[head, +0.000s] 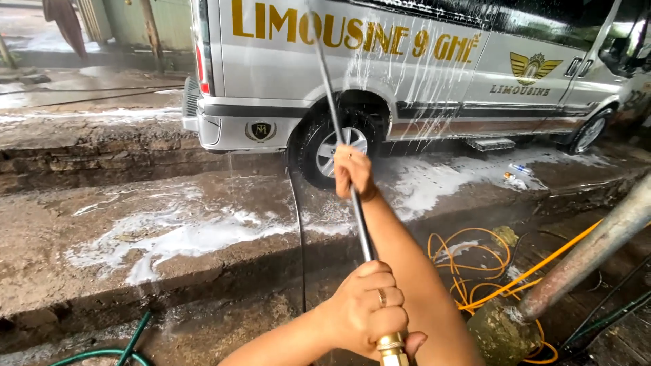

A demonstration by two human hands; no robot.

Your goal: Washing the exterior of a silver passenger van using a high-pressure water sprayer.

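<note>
Near the bottom edge, at centre, I see my left hand [366, 308] wrapped tight around the base of a long metal spray lance [342, 149], just above its brass fitting [392, 347]; a ring shows on one finger; farther along, my right hand [351, 171] is closed around the shaft about midway, arm stretched out; the lance slants up and far toward a silver van [407, 74] parked across the far side, its tip lost against the van's wet flank; water streams down the panels above the rear wheel [336, 146]; white foam [183, 237] lies on the wet concrete step between me and the van; to the near right an orange hose [488, 271] lies coiled beside a rusty post [597, 247]; at near left a green hose [115, 349] curls.
</note>
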